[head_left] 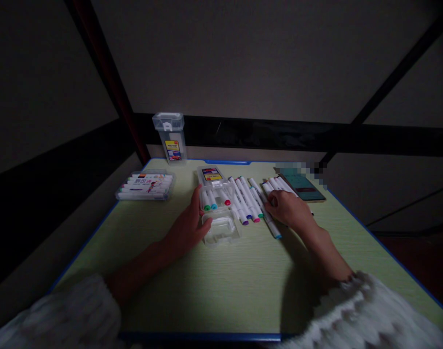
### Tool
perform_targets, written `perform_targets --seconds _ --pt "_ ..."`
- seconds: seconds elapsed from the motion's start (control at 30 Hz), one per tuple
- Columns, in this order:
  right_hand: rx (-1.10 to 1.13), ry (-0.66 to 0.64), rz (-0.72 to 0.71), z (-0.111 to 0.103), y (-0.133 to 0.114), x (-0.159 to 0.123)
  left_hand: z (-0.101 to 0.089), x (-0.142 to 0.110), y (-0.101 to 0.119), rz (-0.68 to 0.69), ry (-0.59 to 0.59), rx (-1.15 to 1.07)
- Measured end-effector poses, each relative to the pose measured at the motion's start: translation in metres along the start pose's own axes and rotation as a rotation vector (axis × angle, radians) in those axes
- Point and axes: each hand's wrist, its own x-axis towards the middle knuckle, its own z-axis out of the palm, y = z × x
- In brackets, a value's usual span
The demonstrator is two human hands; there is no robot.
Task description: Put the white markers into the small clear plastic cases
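A clear plastic marker case [210, 175] lies on the table with its lid [223, 235] swung open toward me. Several white markers with green, blue and red ends show inside it. My left hand [188, 220] grips the case from its left side, fingers along the wall and thumb by the lid. To the right, loose white markers [248, 201] lie side by side, with purple, blue, pink and green ends. My right hand [288, 208] is closed over the rightmost markers, fingertips pinched on a white marker that the hand partly hides.
A tall clear case [171, 140] with a yellow label stands at the back left corner. Another flat pack of white markers [146, 185] lies at the left. A phone [303, 184] rests by the right edge. Blue trim borders the table [206, 286]; walls rise behind it.
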Motion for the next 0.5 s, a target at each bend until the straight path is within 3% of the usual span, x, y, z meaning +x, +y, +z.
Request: perform_targets --seconds 0.5 --pt "-0.031 -0.025 0.002 0.0004 -0.0014 0.0001 0.0011 0.0008 -0.0011 -0.01 0.003 -0.06"
